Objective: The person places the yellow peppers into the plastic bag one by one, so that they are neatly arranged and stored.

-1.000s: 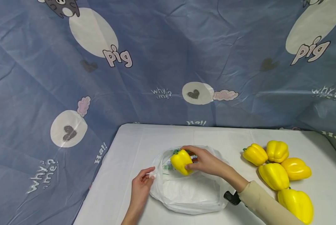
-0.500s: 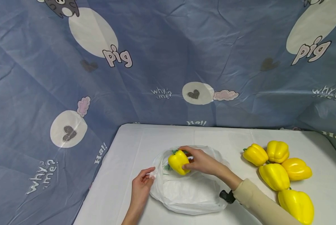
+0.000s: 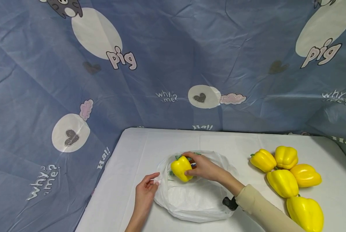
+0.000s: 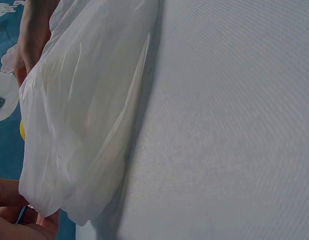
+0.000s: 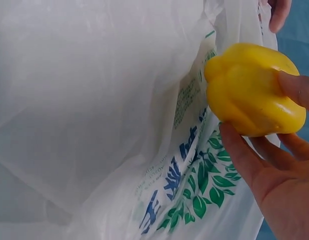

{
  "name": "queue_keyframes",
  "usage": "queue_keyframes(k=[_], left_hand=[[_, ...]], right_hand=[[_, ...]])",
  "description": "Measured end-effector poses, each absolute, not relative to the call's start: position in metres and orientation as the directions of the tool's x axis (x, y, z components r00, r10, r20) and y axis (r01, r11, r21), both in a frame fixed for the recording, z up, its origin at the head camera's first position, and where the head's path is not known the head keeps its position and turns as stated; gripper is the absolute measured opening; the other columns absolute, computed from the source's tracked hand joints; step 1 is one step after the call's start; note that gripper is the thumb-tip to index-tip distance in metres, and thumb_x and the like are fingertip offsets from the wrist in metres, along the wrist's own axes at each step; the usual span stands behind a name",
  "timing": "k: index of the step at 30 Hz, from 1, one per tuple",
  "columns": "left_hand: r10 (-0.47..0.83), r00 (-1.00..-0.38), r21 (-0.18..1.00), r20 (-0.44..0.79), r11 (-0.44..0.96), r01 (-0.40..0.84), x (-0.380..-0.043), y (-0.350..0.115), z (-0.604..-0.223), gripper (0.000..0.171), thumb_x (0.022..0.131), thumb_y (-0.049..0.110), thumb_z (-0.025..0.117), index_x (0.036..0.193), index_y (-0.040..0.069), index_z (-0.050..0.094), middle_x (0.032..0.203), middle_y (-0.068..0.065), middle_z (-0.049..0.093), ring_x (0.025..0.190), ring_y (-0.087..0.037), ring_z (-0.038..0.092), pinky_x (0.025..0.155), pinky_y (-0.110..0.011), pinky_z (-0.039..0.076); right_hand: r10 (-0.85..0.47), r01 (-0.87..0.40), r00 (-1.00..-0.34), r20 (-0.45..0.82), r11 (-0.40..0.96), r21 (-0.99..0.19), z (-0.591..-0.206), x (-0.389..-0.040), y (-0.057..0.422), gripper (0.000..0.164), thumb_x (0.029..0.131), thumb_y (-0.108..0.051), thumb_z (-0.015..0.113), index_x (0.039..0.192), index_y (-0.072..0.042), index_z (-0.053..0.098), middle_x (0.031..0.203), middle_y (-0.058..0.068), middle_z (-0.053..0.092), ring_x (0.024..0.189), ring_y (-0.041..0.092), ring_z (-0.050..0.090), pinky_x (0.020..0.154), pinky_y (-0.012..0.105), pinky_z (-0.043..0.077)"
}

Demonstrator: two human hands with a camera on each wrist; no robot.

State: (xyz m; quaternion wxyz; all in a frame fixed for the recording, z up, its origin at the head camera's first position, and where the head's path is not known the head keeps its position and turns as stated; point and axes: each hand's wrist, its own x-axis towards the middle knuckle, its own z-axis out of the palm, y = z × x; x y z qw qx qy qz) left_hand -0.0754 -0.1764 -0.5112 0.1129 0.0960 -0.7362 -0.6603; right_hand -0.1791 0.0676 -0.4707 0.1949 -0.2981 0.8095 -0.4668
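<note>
My right hand (image 3: pixel 203 167) holds a yellow bell pepper (image 3: pixel 181 169) between thumb and fingers, over the open mouth of a white plastic bag (image 3: pixel 197 201). In the right wrist view the pepper (image 5: pixel 254 90) shows against the bag's inner wall, which carries green leaves and blue lettering. At the bag's left rim, my left hand (image 3: pixel 145 191) pinches the plastic between thumb and fingertips. The left wrist view shows the outside of the bag (image 4: pixel 89 110) with my left fingers (image 4: pixel 24 220) at its edge.
Several yellow bell peppers (image 3: pixel 282 182) lie in a cluster on the white table (image 3: pixel 233 140) to the right. A black wrist mount (image 3: pixel 230 203) sits under my right wrist. Blue printed cloth (image 3: pixel 161 64) hangs behind and to the left of the table.
My right hand has shifted a little to the left with the pepper, farther over the bag's left part. My left hand stays at the rim.
</note>
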Motion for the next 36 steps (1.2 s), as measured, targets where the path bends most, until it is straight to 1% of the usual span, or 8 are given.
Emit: queue_keyframes(k=[6, 12, 16, 20, 27, 31, 34, 36], left_hand=[[-0.291, -0.956, 0.994, 0.035, 0.111, 0.002, -0.075, -0.176, -0.510, 0.033, 0.083, -0.015, 0.064, 0.112, -0.003, 0.071, 0.082, -0.005, 0.059, 0.073, -0.012, 0.052, 0.061, -0.015, 0.043], [-0.292, -0.956, 0.994, 0.038, 0.112, 0.005, -0.076, -0.176, -0.511, 0.032, 0.083, -0.015, 0.063, 0.112, -0.004, 0.070, 0.081, -0.006, 0.060, 0.073, -0.012, 0.053, 0.061, -0.016, 0.044], [-0.281, -0.959, 0.995, 0.024, 0.095, -0.003, -0.076, -0.176, -0.511, 0.032, 0.084, -0.014, 0.063, 0.113, -0.004, 0.070, 0.085, -0.016, 0.062, 0.074, -0.013, 0.055, 0.063, -0.016, 0.045], [-0.277, -0.961, 0.996, 0.014, 0.090, -0.011, -0.075, -0.176, -0.510, 0.033, 0.084, -0.014, 0.062, 0.114, -0.004, 0.069, 0.090, -0.021, 0.064, 0.076, -0.013, 0.057, 0.066, -0.016, 0.047], [-0.275, -0.961, 0.995, 0.025, 0.096, -0.002, -0.076, -0.176, -0.510, 0.033, 0.084, -0.014, 0.062, 0.115, -0.004, 0.069, 0.091, -0.019, 0.064, 0.075, -0.013, 0.055, 0.065, -0.016, 0.046], [-0.280, -0.959, 0.994, 0.035, 0.109, 0.004, -0.076, -0.175, -0.510, 0.033, 0.083, -0.014, 0.062, 0.114, -0.004, 0.070, 0.086, -0.008, 0.063, 0.074, -0.012, 0.053, 0.063, -0.016, 0.045], [-0.287, -0.957, 0.993, 0.046, 0.116, 0.013, -0.076, -0.174, -0.511, 0.032, 0.083, -0.015, 0.062, 0.112, -0.003, 0.070, 0.083, -0.004, 0.061, 0.073, -0.012, 0.053, 0.061, -0.015, 0.044], [-0.286, -0.957, 0.993, 0.055, 0.118, 0.022, -0.076, -0.174, -0.512, 0.032, 0.083, -0.015, 0.062, 0.112, -0.004, 0.070, 0.083, -0.008, 0.063, 0.071, -0.012, 0.054, 0.060, -0.015, 0.045]], right_hand=[[-0.672, -0.322, -0.740, -0.042, 0.408, -0.854, -0.476, -0.182, 0.064, 0.063, 0.088, -0.015, 0.074, 0.143, -0.005, 0.046, 0.133, 0.007, 0.056, 0.113, 0.025, 0.060, 0.087, 0.033, 0.053], [-0.662, -0.285, -0.746, -0.072, 0.414, -0.865, -0.479, -0.183, 0.061, 0.065, 0.088, -0.016, 0.074, 0.145, -0.003, 0.044, 0.134, 0.010, 0.055, 0.113, 0.027, 0.061, 0.087, 0.033, 0.053], [-0.650, -0.260, -0.755, -0.086, 0.417, -0.871, -0.484, -0.184, 0.059, 0.065, 0.089, -0.020, 0.074, 0.145, -0.004, 0.044, 0.133, 0.010, 0.056, 0.112, 0.026, 0.061, 0.087, 0.032, 0.053], [-0.646, -0.249, -0.759, -0.081, 0.403, -0.880, -0.487, -0.184, 0.056, 0.064, 0.089, -0.021, 0.073, 0.144, -0.003, 0.045, 0.133, 0.011, 0.056, 0.112, 0.027, 0.061, 0.087, 0.033, 0.053], [-0.617, -0.206, -0.782, -0.089, 0.390, -0.897, -0.490, -0.184, 0.052, 0.063, 0.088, -0.021, 0.074, 0.142, -0.001, 0.047, 0.132, 0.014, 0.056, 0.111, 0.029, 0.062, 0.087, 0.035, 0.053], [-0.592, -0.178, -0.800, -0.094, 0.384, -0.906, -0.493, -0.184, 0.050, 0.063, 0.088, -0.022, 0.074, 0.141, 0.000, 0.047, 0.131, 0.015, 0.057, 0.113, 0.029, 0.060, 0.088, 0.037, 0.053], [-0.567, -0.162, -0.819, -0.095, 0.386, -0.908, -0.496, -0.184, 0.048, 0.063, 0.088, -0.024, 0.074, 0.140, 0.001, 0.048, 0.129, 0.015, 0.059, 0.114, 0.029, 0.060, 0.089, 0.038, 0.052], [-0.548, -0.146, -0.830, -0.100, 0.387, -0.910, -0.497, -0.184, 0.047, 0.064, 0.088, -0.026, 0.074, 0.140, 0.001, 0.048, 0.128, 0.014, 0.060, 0.113, 0.028, 0.060, 0.089, 0.038, 0.052]])
